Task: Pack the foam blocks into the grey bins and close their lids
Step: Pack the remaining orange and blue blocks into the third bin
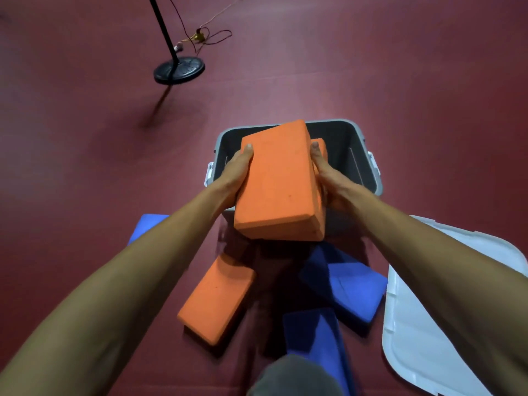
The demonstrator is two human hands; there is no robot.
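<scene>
An orange foam block (pixel 278 181) hangs over the near rim of an open grey bin (pixel 347 144). My left hand (pixel 235 172) grips its left side and my right hand (pixel 333 181) grips its right side. A sliver of another orange block (pixel 322 147) shows behind my right fingers, inside the bin. On the floor near me lie a second orange block (pixel 217 298) and several blue blocks, among them one blue block (pixel 355 292) at the right and another blue block (pixel 145 225) partly hidden under my left forearm.
The bin's white lid (pixel 414 324) lies flat on the red floor at the right. A black stand with a round base (pixel 179 70) and thin loose wires (pixel 205 37) stands far left. My grey-clad knee (pixel 294 378) shows at the bottom edge.
</scene>
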